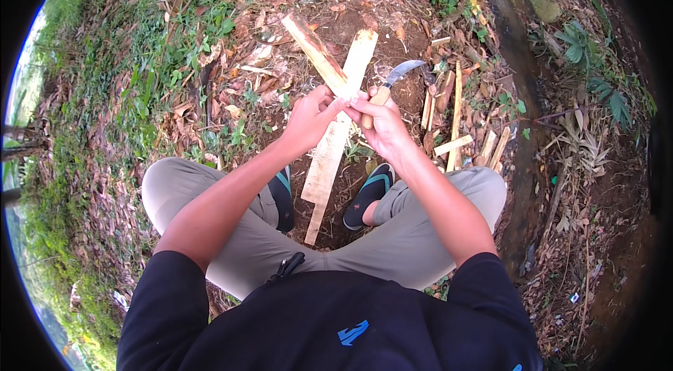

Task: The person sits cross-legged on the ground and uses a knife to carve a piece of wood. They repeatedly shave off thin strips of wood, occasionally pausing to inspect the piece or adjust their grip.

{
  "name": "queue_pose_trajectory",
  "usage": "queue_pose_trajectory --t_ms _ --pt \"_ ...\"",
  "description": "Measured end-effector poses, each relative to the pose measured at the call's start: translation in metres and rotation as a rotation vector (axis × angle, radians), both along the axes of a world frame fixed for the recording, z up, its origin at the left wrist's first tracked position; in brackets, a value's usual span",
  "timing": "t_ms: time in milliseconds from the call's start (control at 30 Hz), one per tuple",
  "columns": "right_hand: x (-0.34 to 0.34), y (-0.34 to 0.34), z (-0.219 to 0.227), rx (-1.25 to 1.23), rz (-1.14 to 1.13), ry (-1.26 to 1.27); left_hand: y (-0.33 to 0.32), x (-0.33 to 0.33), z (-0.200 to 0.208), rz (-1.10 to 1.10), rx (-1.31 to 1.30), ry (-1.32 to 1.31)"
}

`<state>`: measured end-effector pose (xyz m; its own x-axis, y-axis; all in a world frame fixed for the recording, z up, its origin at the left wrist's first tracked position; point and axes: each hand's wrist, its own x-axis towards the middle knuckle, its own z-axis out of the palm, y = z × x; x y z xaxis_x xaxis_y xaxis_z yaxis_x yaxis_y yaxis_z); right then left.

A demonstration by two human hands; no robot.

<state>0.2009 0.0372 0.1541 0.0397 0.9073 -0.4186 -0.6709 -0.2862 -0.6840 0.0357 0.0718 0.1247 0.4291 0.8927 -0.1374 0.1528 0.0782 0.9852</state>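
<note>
Two hands meet over crossed boards; clock directions run from the hands, with 12 away from the body. The right hand has its fingers wrapped about the wooden handle of the knife, whose curved blade points to 2 o'clock, an angle that probably spares the left hand. The left fingers are drawn together near the right thumb; whether they pinch anything cannot be told. The short board runs toward 11 o'clock, its near end overlapping the long board, which extends from 12 to 7 o'clock; this support likely lifts that end within reach. The long board's stepped near end lies between the shoes, seemingly so that the feet flank it. Knees at 8 and 4 o'clock limit sideways elbow travel, and offcuts crowd the ground at 3 o'clock. The blade has its freest room toward 1 o'clock, over soil and leaf litter; toward 11, the short board's edge intervenes.
</note>
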Motion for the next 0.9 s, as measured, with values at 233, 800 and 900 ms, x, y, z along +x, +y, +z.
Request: queue_pose_trajectory --t_ms 233,800,900 --pt "-0.01 -0.004 -0.001 0.225 0.049 -0.118 -0.001 0.002 0.004 0.007 -0.007 -0.17" --pt "-0.007 0.005 0.007 0.312 0.08 -0.524 0.008 -0.008 0.015 -0.073 -0.246 -0.108" --pt "0.011 0.016 -0.004 0.163 -0.048 -0.576 0.002 -0.005 0.017 -0.117 -0.261 -0.11"
